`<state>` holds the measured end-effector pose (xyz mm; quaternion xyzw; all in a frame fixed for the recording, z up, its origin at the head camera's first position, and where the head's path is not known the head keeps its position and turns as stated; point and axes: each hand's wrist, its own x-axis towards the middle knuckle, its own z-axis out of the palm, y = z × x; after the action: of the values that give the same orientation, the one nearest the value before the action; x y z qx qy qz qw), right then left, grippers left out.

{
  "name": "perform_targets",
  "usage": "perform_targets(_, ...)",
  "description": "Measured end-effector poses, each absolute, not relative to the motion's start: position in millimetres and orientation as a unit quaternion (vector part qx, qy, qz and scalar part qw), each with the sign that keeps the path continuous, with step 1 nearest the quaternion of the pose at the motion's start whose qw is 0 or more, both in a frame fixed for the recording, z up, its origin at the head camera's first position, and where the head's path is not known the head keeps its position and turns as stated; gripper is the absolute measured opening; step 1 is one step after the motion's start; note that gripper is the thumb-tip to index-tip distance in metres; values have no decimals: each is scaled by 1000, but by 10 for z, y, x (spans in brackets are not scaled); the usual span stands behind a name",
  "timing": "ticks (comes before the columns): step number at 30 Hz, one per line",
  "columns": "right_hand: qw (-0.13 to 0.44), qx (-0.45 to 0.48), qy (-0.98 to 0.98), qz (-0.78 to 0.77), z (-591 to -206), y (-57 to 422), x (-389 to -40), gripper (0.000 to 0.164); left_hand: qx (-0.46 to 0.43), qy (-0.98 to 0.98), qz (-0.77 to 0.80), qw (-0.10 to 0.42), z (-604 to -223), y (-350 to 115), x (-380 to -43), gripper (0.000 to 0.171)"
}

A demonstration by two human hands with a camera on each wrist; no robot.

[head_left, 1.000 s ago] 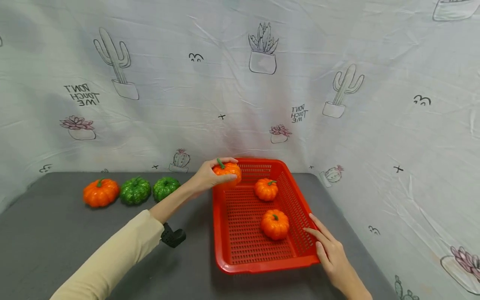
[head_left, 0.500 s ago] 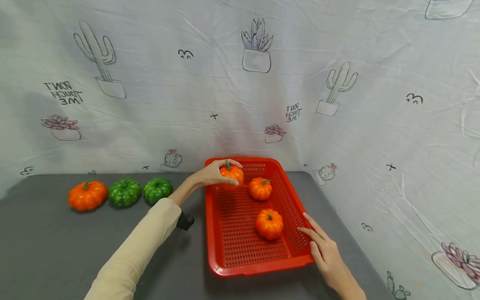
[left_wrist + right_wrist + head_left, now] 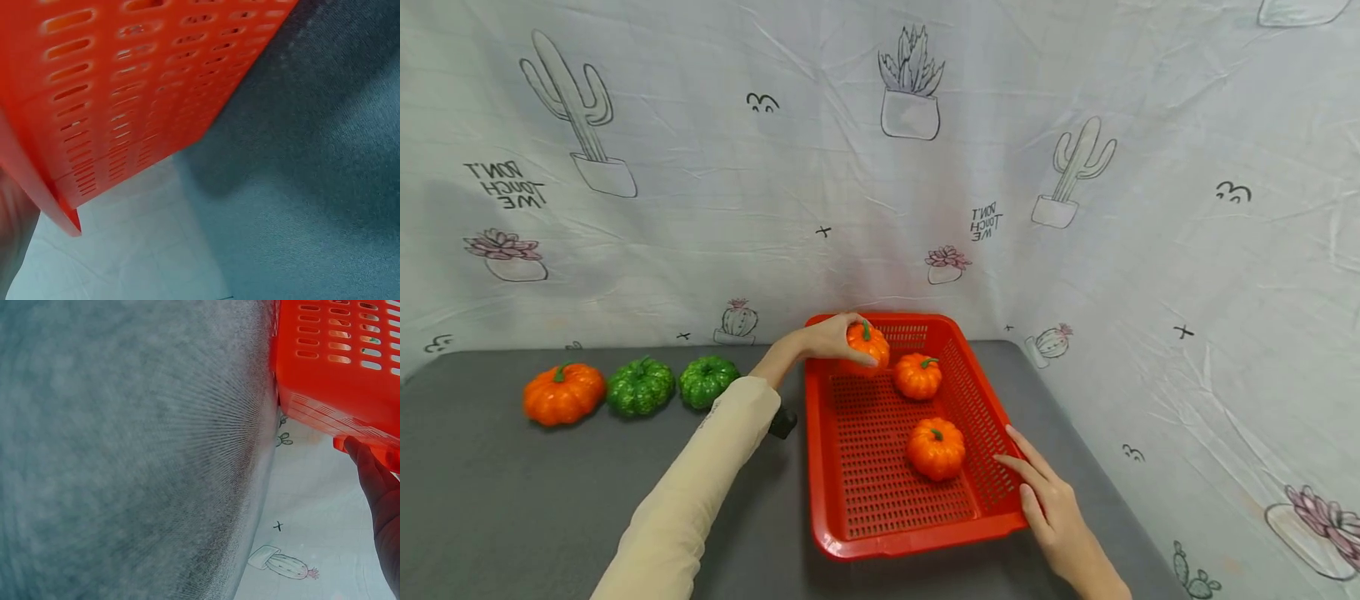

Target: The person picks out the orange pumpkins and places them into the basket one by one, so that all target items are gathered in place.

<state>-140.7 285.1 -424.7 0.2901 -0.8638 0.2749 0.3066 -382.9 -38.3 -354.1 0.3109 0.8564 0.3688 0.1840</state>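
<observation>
An orange toy pumpkin (image 3: 872,346) with a green stem is gripped by my left hand (image 3: 833,337) between thumb and fingers. It is at the back left corner of a red slotted plastic basket (image 3: 842,546); whether it touches the floor there cannot be seen. The left wrist view shows the basket's outer wall (image 3: 137,94), with part of the left hand (image 3: 12,219) behind the rim; the pumpkin is hidden there. My right hand (image 3: 1052,508) rests on the basket's right rim with its fingers extended. Two more orange pumpkins, one farther back (image 3: 917,377) and one nearer (image 3: 936,450), lie inside.
Left of the basket, a row along the back of the dark grey table (image 3: 490,500) holds an orange pumpkin (image 3: 563,395) and two green ones, one in the middle (image 3: 640,387) and one nearest the basket (image 3: 706,382). A printed white cloth (image 3: 850,167) hangs behind and at the right.
The left hand has carried the pumpkin rightward, from over the basket's left rim to farther inside its back left corner. The head view has turned slightly right. The right hand stays on the rim.
</observation>
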Motion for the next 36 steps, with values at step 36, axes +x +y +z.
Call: perform_targets(36,296,282,-870,277,-4284,2864,-1376,38,363,874,62,316,-3513,-124,-4037,75)
